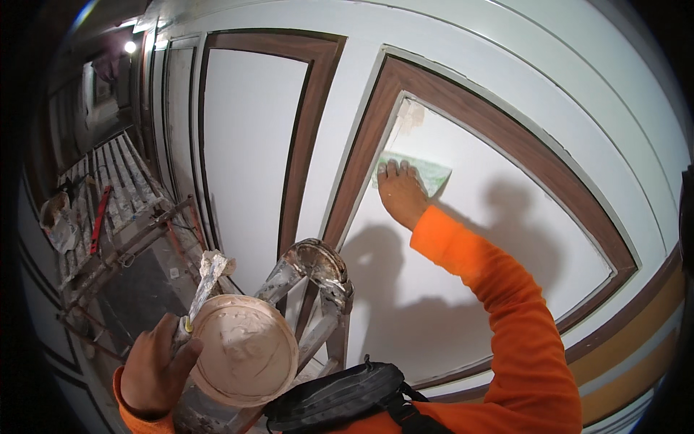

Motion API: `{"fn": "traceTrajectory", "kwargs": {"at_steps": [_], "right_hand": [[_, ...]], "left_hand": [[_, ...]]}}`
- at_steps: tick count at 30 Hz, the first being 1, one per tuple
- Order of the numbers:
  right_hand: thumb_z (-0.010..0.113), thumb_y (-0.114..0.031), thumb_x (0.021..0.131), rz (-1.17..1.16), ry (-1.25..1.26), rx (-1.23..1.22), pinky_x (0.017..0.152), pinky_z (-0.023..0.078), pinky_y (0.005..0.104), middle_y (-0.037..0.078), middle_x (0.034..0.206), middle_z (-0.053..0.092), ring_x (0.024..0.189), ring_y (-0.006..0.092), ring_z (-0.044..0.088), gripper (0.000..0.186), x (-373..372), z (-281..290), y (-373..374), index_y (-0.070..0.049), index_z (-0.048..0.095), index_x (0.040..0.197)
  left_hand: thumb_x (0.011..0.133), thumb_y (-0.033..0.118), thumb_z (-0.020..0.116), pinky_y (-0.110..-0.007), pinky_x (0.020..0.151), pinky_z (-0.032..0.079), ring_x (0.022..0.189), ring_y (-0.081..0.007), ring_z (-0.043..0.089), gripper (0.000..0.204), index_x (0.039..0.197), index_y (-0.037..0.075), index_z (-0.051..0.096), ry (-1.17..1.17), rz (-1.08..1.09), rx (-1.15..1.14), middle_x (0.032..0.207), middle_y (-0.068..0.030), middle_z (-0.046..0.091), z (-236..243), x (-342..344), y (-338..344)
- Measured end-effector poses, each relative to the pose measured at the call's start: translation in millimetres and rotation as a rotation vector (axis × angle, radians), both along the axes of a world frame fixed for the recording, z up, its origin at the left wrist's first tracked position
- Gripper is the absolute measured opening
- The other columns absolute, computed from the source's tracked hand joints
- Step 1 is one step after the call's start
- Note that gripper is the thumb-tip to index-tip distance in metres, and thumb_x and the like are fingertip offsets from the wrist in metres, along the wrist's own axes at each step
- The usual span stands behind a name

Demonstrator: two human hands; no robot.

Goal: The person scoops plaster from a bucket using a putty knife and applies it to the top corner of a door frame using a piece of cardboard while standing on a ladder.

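My left hand (155,365) is closed around the handle of a putty knife (210,283), its blade tilted up and caked with pale putty. Right beside that hand is a round tub (293,354) of smooth pinkish-beige putty (242,347); whether the hand also supports the tub, I cannot tell. My right hand (400,192) reaches up to the wall and presses a flat, green-and-white spreader (436,173) against a white wall panel (470,260), fingers bent over it. A beige putty patch (410,116) marks the panel's upper left corner, above the spreader. Brown wood-look trim (499,119) frames the panel.
A splattered ladder top (318,264) stands between me and the wall. Over my front hangs a black bag (347,398). To the left, a slatted scaffold platform (116,170) carries a red level (100,217) and a whitish sack (61,224). A lamp (130,47) glows far back.
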State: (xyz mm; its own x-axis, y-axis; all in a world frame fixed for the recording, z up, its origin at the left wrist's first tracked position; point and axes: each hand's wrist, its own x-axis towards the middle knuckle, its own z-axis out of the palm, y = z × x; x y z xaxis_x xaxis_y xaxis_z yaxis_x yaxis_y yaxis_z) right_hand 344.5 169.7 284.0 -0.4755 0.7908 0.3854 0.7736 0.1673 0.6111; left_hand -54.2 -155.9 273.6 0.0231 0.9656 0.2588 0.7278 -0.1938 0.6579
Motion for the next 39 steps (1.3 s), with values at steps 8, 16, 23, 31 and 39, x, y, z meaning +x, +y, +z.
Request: {"fn": "traceTrajectory", "kwargs": {"at_steps": [8, 16, 23, 31, 39], "right_hand": [[0.049, -0.007, 0.094, 0.093, 0.118, 0.296, 0.108, 0.039, 0.0552, 0.031, 0.14, 0.049, 0.127, 0.0498, 0.05, 0.047, -16, 67, -4, 0.011, 0.046, 0.137], [0.051, -0.008, 0.093, -0.011, 0.07, 0.342, 0.107, 0.04, 0.0538, 0.028, 0.141, 0.05, 0.126, 0.0486, 0.052, 0.048, -14, 72, 4, 0.009, 0.047, 0.137], [0.05, -0.009, 0.094, 0.042, 0.028, 0.189, 0.106, 0.04, 0.0557, 0.028, 0.141, 0.05, 0.126, 0.0494, 0.05, 0.047, -9, 43, -10, 0.009, 0.048, 0.137], [0.049, -0.008, 0.094, 0.065, -0.013, 0.371, 0.106, 0.04, 0.0543, 0.027, 0.139, 0.051, 0.126, 0.0477, 0.05, 0.046, 8, 73, -11, 0.009, 0.048, 0.136], [0.051, -0.007, 0.092, -0.022, 0.047, -0.035, 0.102, 0.044, 0.0501, 0.028, 0.131, 0.057, 0.12, 0.0451, 0.056, 0.04, -5, 79, -22, 0.007, 0.056, 0.128]], "left_hand": [[0.089, 0.019, 0.068, -0.045, 0.056, 0.037, 0.062, -0.0455, 0.05, 0.028, 0.089, -0.004, 0.05, 0.08, -0.016, -0.09, 0.069, -0.0246, 0.051, 2, -4, 2], [0.089, 0.021, 0.069, -0.045, 0.055, 0.038, 0.063, -0.0467, 0.05, 0.031, 0.089, -0.004, 0.05, -0.013, -0.007, -0.167, 0.07, -0.0249, 0.052, 9, -2, 4], [0.089, 0.026, 0.067, -0.046, 0.053, 0.038, 0.057, -0.0453, 0.054, 0.035, 0.084, -0.005, 0.05, 0.011, 0.01, -0.127, 0.061, -0.0245, 0.051, 9, -2, 2], [0.089, 0.026, 0.067, -0.045, 0.053, 0.038, 0.056, -0.0438, 0.054, 0.036, 0.084, -0.005, 0.05, 0.001, 0.02, -0.099, 0.06, -0.0235, 0.051, 10, 2, 1], [0.089, 0.024, 0.068, -0.046, 0.055, 0.039, 0.061, -0.0458, 0.054, 0.034, 0.087, -0.005, 0.051, 0.064, 0.046, -0.057, 0.066, -0.0249, 0.052, 1, -1, 0]]}}
